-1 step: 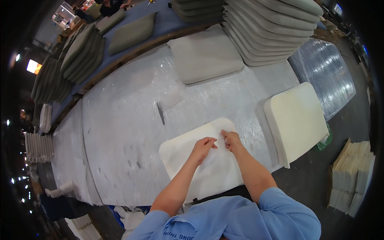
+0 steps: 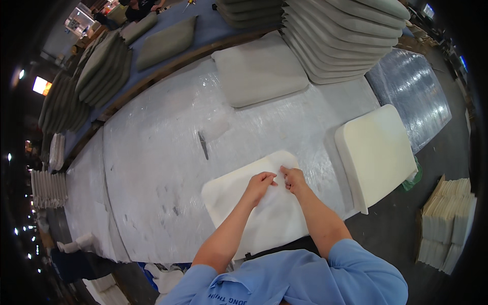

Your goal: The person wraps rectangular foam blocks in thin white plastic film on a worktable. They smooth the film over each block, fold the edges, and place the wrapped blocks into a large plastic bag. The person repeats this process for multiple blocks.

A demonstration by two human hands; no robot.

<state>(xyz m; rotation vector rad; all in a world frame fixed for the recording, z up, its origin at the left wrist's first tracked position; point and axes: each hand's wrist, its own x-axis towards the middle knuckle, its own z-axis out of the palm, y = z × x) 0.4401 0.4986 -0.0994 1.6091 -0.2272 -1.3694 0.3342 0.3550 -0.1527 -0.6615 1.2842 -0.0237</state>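
Note:
A white foam cushion pad (image 2: pixel 239 184) with rounded corners lies in front of me at the near edge of the table. Over its upper right part, my left hand (image 2: pixel 261 186) is closed, thumb and fingers pressed together. Close beside it, a small gap away, my right hand (image 2: pixel 293 181) has curled fingers near the pad's far right corner. What either hand pinches, if anything, is too small to make out. Beyond the pad, a dark slim tool (image 2: pixel 203 145), perhaps a blade or scissors, rests on the table.
Plastic film covers the table (image 2: pixel 147 152). To the right stands a stack of cream foam pads (image 2: pixel 378 152). A grey cushion (image 2: pixel 259 68) and a tall stack of grey cushions (image 2: pixel 345 43) occupy the far side. Behind is a blue-topped table (image 2: pixel 206 23) with more cushions.

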